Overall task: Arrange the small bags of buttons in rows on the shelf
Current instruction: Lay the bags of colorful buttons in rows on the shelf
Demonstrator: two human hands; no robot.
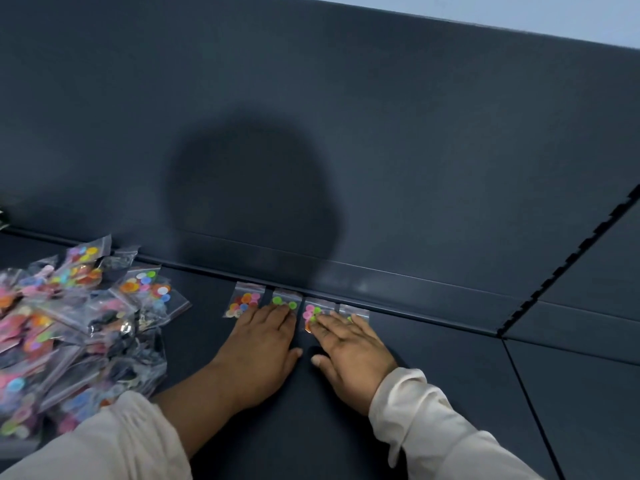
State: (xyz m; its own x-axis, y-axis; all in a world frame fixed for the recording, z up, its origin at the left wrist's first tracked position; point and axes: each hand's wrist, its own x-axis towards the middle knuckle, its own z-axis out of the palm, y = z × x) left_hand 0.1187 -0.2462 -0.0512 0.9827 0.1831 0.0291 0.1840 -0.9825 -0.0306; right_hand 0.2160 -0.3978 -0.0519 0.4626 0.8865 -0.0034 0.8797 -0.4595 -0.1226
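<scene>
Hands: left hand (263,344), right hand (349,351) flat, fingers straight, pressing bags (244,299).
Done: four bags in a row at the fingertips, shelf (450,375) back.
To do: big pile (69,334) beside left hand.

four small bags (298,305) lie side by side at frame centre along the shelf (433,375) back edge; the left hand (261,344) rests on the second, the right hand (349,351) on the third and fourth; a heap of bags (76,327) fills the left edge of the frame
</scene>
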